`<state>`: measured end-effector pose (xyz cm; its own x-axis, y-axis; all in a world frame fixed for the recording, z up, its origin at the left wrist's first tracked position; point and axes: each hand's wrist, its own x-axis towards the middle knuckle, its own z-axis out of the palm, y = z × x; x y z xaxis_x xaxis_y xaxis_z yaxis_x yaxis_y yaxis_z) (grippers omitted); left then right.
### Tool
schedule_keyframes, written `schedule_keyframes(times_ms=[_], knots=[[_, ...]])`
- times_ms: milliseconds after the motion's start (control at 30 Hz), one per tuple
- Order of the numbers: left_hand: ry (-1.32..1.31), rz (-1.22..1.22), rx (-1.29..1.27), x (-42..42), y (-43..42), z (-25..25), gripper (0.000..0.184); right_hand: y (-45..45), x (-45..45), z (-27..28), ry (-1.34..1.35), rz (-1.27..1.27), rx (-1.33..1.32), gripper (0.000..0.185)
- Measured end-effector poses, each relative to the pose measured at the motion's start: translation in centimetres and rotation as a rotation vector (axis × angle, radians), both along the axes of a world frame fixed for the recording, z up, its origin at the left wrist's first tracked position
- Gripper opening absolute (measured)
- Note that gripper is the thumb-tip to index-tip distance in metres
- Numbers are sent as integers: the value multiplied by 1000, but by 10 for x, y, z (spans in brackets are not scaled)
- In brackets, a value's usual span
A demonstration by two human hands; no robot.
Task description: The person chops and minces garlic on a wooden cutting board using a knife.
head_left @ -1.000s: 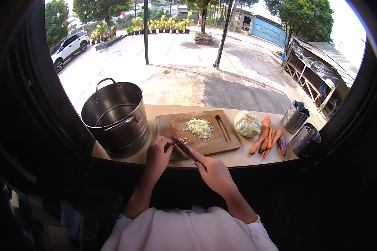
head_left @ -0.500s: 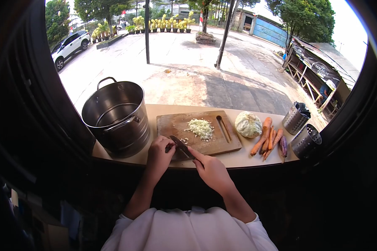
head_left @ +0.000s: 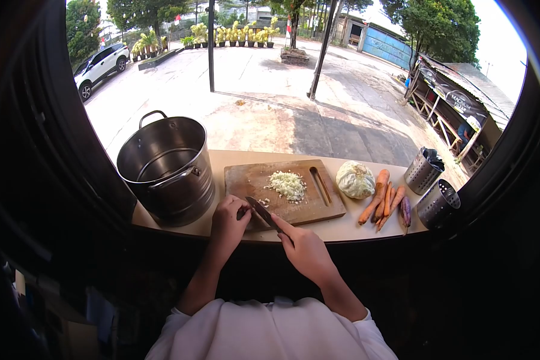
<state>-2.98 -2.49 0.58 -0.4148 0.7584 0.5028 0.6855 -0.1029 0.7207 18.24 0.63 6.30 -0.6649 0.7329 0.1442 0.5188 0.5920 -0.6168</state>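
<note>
My right hand [head_left: 303, 247] grips the handle of a knife [head_left: 261, 211], whose dark blade angles up and left over the near-left part of a wooden cutting board [head_left: 243, 177]. Close to the blade, the fingers of my left hand [head_left: 229, 217] are curled together at the board's near-left corner. Whatever they pinch is small and mostly hidden by the fingers. Finely chopped pale pieces [head_left: 287, 185], perhaps garlic or onion, lie heaped on the middle of the board, with a few bits scattered nearer the blade.
Left of the board stands a large metal pot [head_left: 183, 198]. To the right lie a cabbage [head_left: 355, 180], several carrots [head_left: 380, 195] and a purple vegetable [head_left: 406, 213]. Two perforated metal holders [head_left: 419, 174] stand at the counter's right end. A paved yard lies beyond.
The knife and my right hand have shifted very slightly, the blade tip now a touch further right. My left hand stays almost in place.
</note>
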Motion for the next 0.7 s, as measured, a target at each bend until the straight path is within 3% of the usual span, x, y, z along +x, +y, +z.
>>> schedule_keyframes(times_ms=[700], knots=[[7,2,6,2,-1,1,8,11,-12,-10,24,18,-1,46]])
